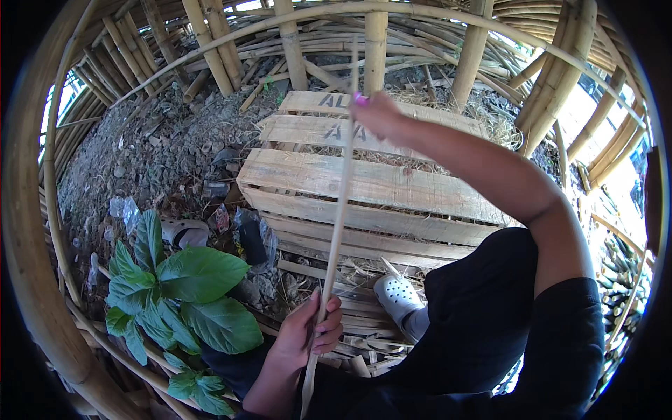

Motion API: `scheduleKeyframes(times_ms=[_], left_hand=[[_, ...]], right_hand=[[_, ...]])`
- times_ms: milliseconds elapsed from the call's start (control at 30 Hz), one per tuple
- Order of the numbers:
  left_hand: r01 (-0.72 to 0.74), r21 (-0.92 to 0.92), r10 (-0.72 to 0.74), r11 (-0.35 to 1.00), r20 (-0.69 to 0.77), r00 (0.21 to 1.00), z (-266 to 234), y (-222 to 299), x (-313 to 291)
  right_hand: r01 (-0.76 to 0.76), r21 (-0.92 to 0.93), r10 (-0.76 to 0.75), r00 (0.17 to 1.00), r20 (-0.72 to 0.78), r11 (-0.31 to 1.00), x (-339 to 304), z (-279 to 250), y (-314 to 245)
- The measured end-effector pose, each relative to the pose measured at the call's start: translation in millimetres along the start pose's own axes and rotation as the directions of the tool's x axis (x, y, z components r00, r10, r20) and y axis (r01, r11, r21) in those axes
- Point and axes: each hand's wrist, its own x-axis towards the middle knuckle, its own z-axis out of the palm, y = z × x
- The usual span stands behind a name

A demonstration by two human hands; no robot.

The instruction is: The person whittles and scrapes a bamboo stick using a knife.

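A long, thin bamboo strip [337, 234] runs upright through the middle of the view, from my lap to beyond the wooden crate. Low on it, my left hand [308, 329] is closed, with the fingers wrapped round the strip. My right arm reaches far forward. Beside the strip's upper part, my right hand [383, 117] is curled and smeared by motion. A small purple thing [360, 99] shows at its fingers, right against the strip; blur hides what kind it is. The slatted wooden crate [392, 183] lies beneath both the strip and my right forearm.
Bamboo posts [376, 49] and bent rails surround me. A leafy green plant [199, 280] grows at left, near a loose grey clog [185, 233] and plastic litter [126, 211]. My clog-covered foot [399, 297] rests by the crate, among bamboo offcuts [360, 365].
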Motion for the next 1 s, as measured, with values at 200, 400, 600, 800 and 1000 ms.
scheduleKeyframes(times_ms=[200,400,600,800,1000], left_hand=[[0.067,-0.033,-0.068,0.997,-0.030,0.997,2,-1,-2],[0.044,-0.069,-0.046,0.997,-0.031,0.998,1,1,-3],[-0.021,-0.032,0.018,0.999,-0.103,0.995,-2,6,3],[-0.063,0.085,0.073,0.994,-0.112,0.991,3,0,2],[-0.032,0.002,0.032,0.999,-0.049,0.998,6,-8,5]], right_hand=[[-0.077,0.081,0.091,0.980,-0.179,0.994,65,-63,19],[-0.123,-0.051,0.120,0.990,-0.072,0.991,21,-34,21],[0.172,-0.364,0.078,0.811,0.580,0.915,-83,17,7],[0.083,-0.306,0.106,0.826,0.553,0.948,-103,53,16],[-0.051,-0.189,0.106,0.950,0.294,0.981,-96,54,19]])
